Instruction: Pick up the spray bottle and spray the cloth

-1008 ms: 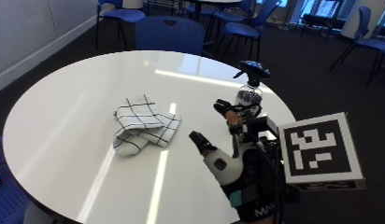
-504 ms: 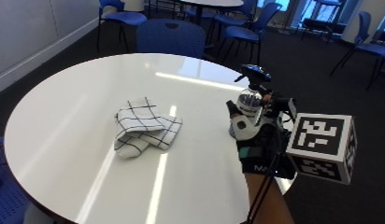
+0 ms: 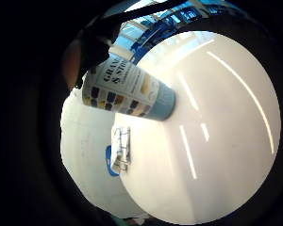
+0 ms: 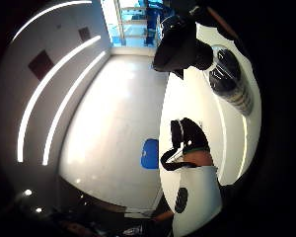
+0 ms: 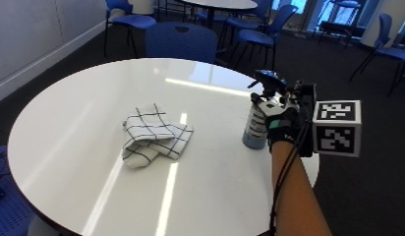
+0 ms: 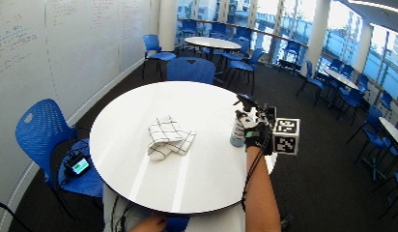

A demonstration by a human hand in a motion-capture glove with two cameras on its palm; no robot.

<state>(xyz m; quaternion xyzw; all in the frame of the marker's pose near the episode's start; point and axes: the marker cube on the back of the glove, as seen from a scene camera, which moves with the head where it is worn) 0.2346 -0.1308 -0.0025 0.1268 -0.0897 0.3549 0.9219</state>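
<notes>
the gloved right hand is against the far side of the spray bottle, its fingers curled toward the bottle's body and neck; whether they fully close round it cannot be told from the outside view, since the hand is seen from behind. the bottle stands upright on the round white table, near the edge on the person's right, its black trigger head above the glove.

the little finger side palm view shows what the outside view hides: the bottle's printed label and pale blue base lie close to the palm, with the base resting on the tabletop, and the checked cloth is seen small beyond it. the thumb side palm view shows the black trigger head up close, and a strapped finger curled.

only the outside views place the cloth: the white checked cloth lies crumpled near the middle of the table, well apart from the bottle. the wide outside view adds a blue chair beside the table and a whiteboard wall.
</notes>
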